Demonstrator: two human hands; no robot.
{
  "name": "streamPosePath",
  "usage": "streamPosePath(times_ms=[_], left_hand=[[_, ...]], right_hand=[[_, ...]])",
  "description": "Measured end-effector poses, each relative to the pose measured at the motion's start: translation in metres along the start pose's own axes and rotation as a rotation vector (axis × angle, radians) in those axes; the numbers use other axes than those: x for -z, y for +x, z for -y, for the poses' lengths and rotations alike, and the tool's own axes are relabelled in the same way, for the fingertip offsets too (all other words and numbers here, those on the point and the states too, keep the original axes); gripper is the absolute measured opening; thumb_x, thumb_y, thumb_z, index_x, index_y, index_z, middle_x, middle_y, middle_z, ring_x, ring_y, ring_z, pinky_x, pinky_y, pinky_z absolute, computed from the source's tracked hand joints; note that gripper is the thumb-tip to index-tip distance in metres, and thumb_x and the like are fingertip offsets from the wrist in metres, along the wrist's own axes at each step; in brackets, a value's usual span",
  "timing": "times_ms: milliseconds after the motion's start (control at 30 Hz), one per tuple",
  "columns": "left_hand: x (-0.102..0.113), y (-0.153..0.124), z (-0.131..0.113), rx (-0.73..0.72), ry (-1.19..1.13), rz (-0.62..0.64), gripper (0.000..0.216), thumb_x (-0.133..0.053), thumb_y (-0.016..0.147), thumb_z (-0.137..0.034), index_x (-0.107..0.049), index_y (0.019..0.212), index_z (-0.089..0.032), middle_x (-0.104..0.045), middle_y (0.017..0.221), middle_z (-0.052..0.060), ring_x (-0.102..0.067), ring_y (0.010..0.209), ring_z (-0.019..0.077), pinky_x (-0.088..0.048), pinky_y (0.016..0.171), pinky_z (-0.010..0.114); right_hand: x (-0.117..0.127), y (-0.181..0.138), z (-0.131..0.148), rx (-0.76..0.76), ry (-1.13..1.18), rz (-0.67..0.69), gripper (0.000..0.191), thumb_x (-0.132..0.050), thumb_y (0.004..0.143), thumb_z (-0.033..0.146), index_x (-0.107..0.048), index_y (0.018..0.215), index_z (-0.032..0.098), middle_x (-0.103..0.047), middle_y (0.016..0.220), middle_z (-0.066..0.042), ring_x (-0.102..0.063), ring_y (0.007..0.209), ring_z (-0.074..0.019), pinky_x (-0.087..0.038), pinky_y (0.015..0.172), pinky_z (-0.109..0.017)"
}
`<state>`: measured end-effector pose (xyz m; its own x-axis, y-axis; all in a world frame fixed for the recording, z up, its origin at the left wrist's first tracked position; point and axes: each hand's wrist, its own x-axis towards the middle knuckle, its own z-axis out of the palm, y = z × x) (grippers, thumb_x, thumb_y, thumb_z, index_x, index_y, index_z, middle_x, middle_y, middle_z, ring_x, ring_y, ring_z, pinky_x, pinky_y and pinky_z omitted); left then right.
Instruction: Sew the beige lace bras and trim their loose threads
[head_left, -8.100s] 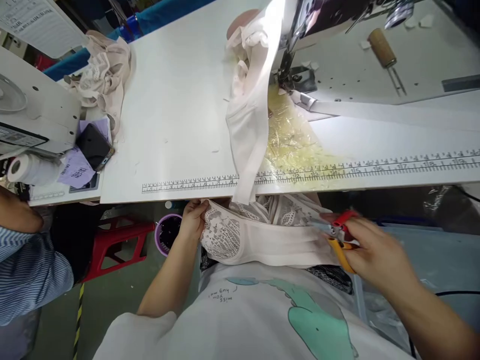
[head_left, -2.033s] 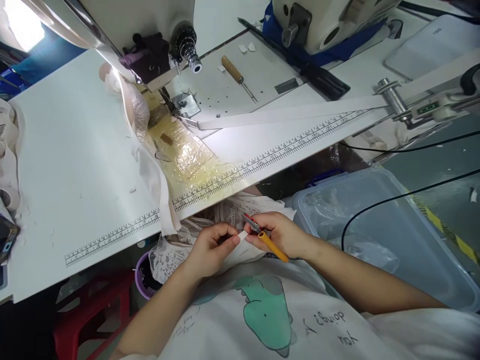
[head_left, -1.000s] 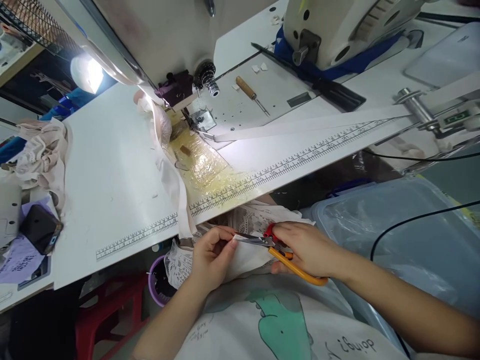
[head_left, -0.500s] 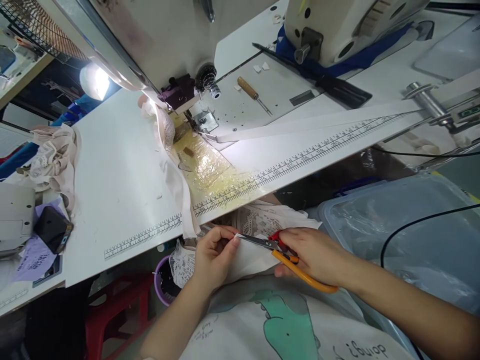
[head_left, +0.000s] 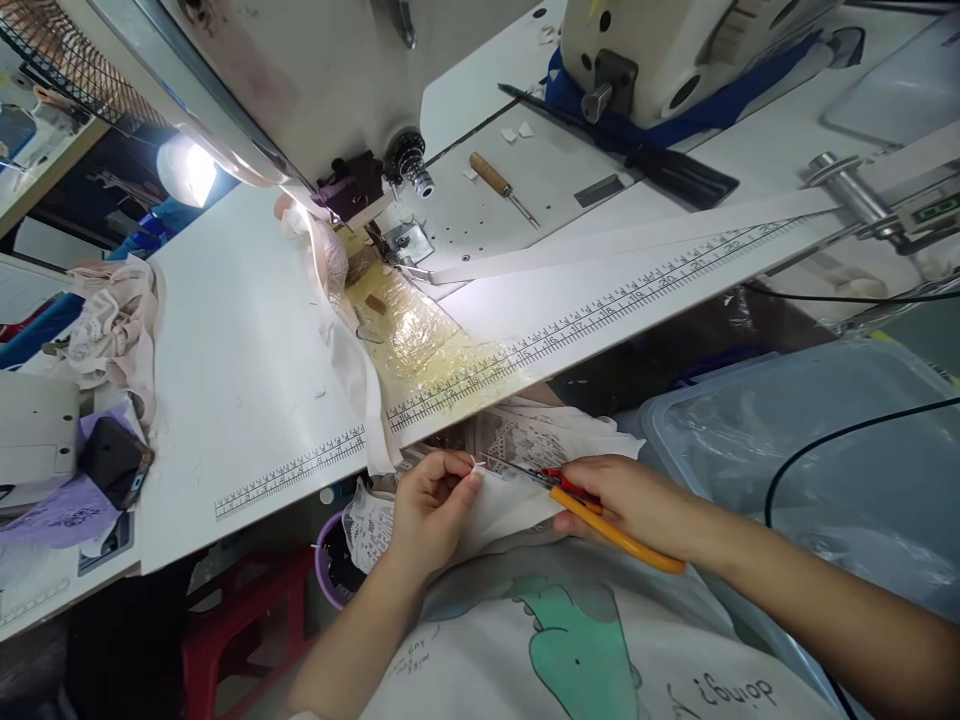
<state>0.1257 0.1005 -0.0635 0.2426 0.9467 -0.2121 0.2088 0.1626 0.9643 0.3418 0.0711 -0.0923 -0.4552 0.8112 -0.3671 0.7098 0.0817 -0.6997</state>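
Note:
My left hand [head_left: 433, 505] pinches the edge of a white lace-trimmed garment [head_left: 517, 500] between thumb and fingers, over my lap. A small white end pokes up from the pinch. My right hand [head_left: 630, 500] is closed on a pair of scissors [head_left: 592, 515] with orange and red handles. The blades point left toward the pinched edge, their tips a little short of my left fingertips. Lace on the garment [head_left: 510, 432] shows just below the table edge, partly hidden by my hands.
A sewing machine [head_left: 300, 90] stands over the white table [head_left: 247, 380] with a printed ruler. Pale fabric hangs beside its needle. A wooden-handled screwdriver [head_left: 499, 185] lies behind. A clear plastic bin [head_left: 750, 400] stands right, a purple bucket [head_left: 324, 565] below, a red stool [head_left: 247, 620] at lower left.
The scissors have drawn back slightly to the right, leaving a gap between their tips and my left fingers. My left hand keeps its pinch on the garment. The view has shifted slightly.

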Motion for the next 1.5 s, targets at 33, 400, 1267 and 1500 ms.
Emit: streamPosePath(times_ms=[33,400,1267,1500], left_hand=[[0.000,0.000,0.000,0.001,0.004,0.000,0.015,-0.064,0.076,-0.027,-0.057,0.069,-0.016,-0.064,0.080,0.005,-0.057,0.070,0.0139,-0.046,0.062,0.024],[-0.003,-0.001,-0.003,-0.011,0.036,0.020,0.019,-0.065,0.074,-0.032,-0.057,0.067,-0.016,-0.063,0.076,0.005,-0.057,0.068,0.0139,-0.047,0.060,0.024],[-0.002,-0.004,0.003,0.067,-0.108,-0.030,0.018,-0.065,0.072,-0.030,-0.055,0.067,-0.017,-0.063,0.077,0.003,-0.055,0.070,0.0130,-0.043,0.065,0.024],[-0.006,-0.002,0.012,0.042,-0.142,-0.047,0.016,-0.065,0.071,-0.028,-0.054,0.067,-0.017,-0.061,0.077,0.002,-0.053,0.070,0.0125,-0.042,0.065,0.023]], right_hand=[[0.003,0.000,0.001,0.000,0.005,0.010,0.041,-0.048,0.079,0.056,-0.039,0.057,0.022,-0.058,0.061,-0.005,-0.052,0.054,-0.0180,-0.036,0.049,-0.027],[0.007,-0.005,0.001,0.033,-0.107,-0.037,0.039,-0.054,0.075,0.058,-0.049,0.066,0.021,-0.061,0.068,-0.005,-0.057,0.060,-0.0211,-0.035,0.051,-0.027],[-0.007,0.000,0.019,0.107,0.322,-0.326,0.032,-0.054,0.078,0.033,-0.034,0.056,0.022,-0.041,0.055,0.003,-0.038,0.050,-0.0119,-0.031,0.044,-0.023],[-0.015,-0.008,0.009,0.081,0.468,-0.528,0.022,-0.063,0.076,0.036,-0.058,0.088,0.019,-0.062,0.089,-0.007,-0.060,0.080,-0.0224,-0.048,0.072,-0.034]])
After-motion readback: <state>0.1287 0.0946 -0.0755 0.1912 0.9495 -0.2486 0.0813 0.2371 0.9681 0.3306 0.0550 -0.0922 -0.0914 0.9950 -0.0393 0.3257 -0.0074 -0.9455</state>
